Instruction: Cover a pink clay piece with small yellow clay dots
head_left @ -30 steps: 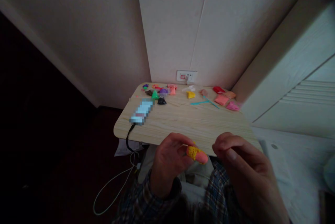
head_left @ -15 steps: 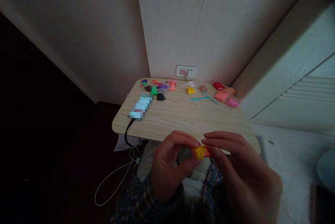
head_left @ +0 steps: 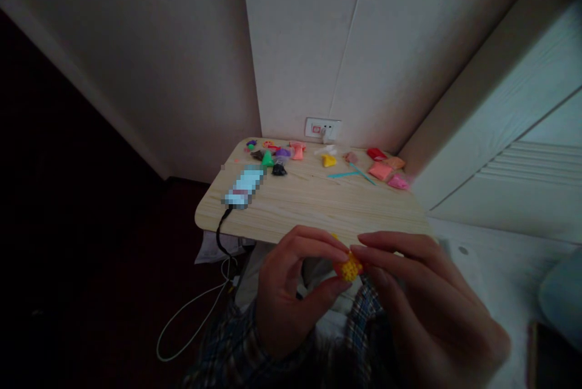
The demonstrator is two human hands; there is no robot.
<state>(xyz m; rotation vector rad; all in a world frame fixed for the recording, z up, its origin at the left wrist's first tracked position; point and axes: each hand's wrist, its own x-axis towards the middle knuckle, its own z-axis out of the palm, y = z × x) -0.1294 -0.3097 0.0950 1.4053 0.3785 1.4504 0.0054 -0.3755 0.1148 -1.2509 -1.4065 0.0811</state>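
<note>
Both of my hands meet just in front of the near edge of a small wooden table (head_left: 313,210). Between their fingertips is a little lump of clay (head_left: 348,268), yellow and bumpy with an orange-pink part. My left hand (head_left: 291,289) pinches it from the left with thumb and fingers curled. My right hand (head_left: 418,298) pinches it from the right, fingers pressed together along the top.
At the table's far edge lie several small clay packets: green, purple and black (head_left: 273,162), yellow (head_left: 328,160), red, orange and pink (head_left: 386,169), plus two teal sticks (head_left: 352,174). A phone (head_left: 243,188) with a black cable lies left. A wall socket (head_left: 322,129) is behind; a white cabinet stands right.
A second ago only my left hand held the clay and the right hand was apart; the right hand has closed in and now pinches it too. The orange-pink end is mostly covered.
</note>
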